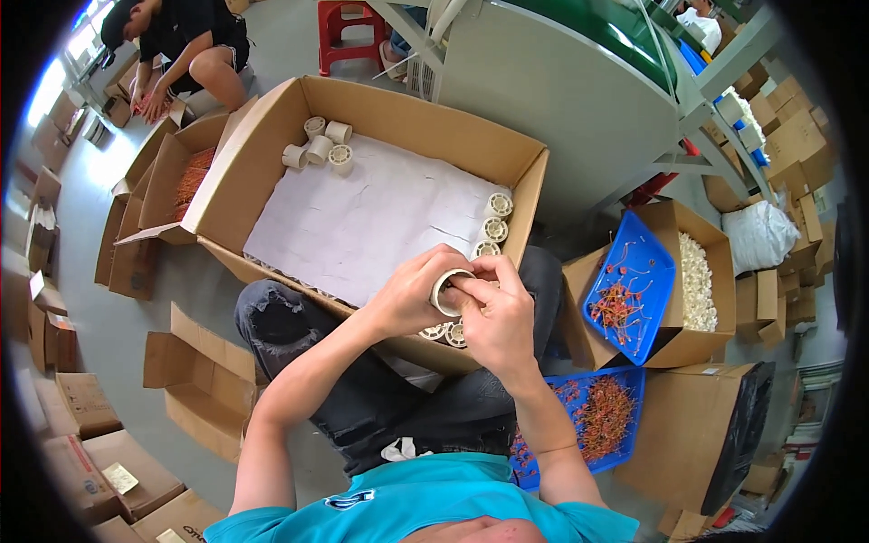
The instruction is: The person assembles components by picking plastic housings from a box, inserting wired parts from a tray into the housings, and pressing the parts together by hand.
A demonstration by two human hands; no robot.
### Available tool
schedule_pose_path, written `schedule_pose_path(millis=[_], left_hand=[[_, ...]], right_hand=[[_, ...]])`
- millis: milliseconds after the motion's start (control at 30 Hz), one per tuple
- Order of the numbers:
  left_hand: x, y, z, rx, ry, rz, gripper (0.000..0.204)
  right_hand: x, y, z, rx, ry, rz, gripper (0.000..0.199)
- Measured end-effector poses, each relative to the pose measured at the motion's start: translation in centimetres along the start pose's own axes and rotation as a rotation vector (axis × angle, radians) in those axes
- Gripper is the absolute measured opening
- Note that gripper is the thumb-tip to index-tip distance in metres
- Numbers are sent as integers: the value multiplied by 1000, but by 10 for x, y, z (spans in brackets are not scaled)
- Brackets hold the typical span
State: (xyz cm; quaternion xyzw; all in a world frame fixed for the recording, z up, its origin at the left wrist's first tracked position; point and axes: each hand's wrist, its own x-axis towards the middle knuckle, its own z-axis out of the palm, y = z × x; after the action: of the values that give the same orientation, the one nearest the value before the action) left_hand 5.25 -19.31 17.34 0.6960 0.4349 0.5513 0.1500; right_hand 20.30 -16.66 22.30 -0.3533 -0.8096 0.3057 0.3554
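Over the near edge of the large cardboard box [272, 136], lined with a white sheet [362, 217]; blue tray [634, 281] of red-orange wires on the box at right; left hand [412, 294] clamped around a cream plastic spool [445, 288]; right hand [493, 312] fingers pinched together at the spool's open end; more spools [319, 145] in the box's far left corner.

A worker in a turquoise short-sleeved T-shirt [425, 507] with a small dark chest logo and dark, ripped jeans [272, 312], forearms and hands bare.
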Motion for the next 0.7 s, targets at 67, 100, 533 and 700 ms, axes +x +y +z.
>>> schedule_pose_path(millis=[67,100,533,700], left_hand=[[-2,-1,-2,-19,-21,-8,49],[-2,-2,-2,-43,-31,-9,48],[0,-7,1,-91,-180,-267,55],[60,-26,-52,214,-133,-246,62]], right_hand=[[-2,0,0,26,-19,42,14],[-2,-1,-1,8,-30,45,14],[-11,22,-32,161,178,81,14],[-70,140,-76,3,484,380,16]])
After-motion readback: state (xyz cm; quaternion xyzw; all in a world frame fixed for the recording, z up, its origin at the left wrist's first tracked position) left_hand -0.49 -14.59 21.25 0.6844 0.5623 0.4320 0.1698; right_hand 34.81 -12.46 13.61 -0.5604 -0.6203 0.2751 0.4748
